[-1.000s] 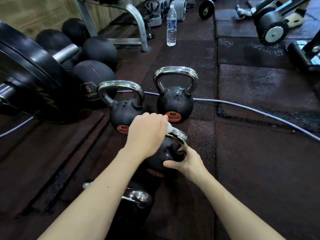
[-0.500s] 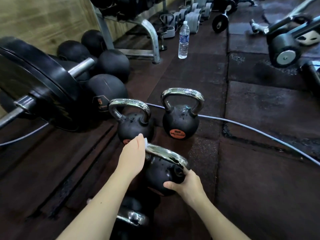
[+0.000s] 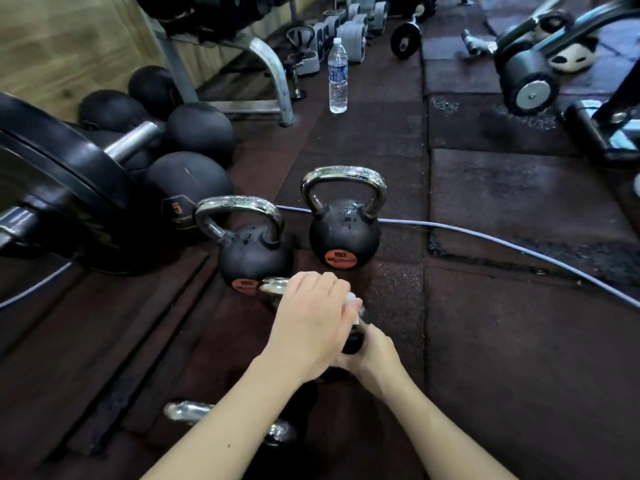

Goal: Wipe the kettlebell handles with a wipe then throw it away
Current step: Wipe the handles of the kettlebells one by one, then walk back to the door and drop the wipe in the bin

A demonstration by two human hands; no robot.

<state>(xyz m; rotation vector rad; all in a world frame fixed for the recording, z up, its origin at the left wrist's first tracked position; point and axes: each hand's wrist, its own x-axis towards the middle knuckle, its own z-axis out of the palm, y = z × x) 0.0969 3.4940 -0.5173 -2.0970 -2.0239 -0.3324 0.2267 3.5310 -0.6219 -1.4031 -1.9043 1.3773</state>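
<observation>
Left hand [image 3: 308, 327]: closed around the wipe [image 3: 353, 301], pressing it on the chrome handle [image 3: 272, 289], frame centre.
Right hand [image 3: 375, 351]: clasping the kettlebell [image 3: 351, 342] body, steadying.
Risk: kettlebell tipping onto fingers if the steadying grip slackens; wet chrome probably slippery.

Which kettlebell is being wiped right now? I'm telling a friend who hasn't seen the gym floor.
Start at the pale cable that crosses the dark floor mats: two kettlebells with orange labels stand upright by it. Just nearer the camera sits a third kettlebell, mostly covered by both hands. It is the only one being touched: the left hand presses a white wipe on its shiny handle while the right hand steadies its body.
</observation>
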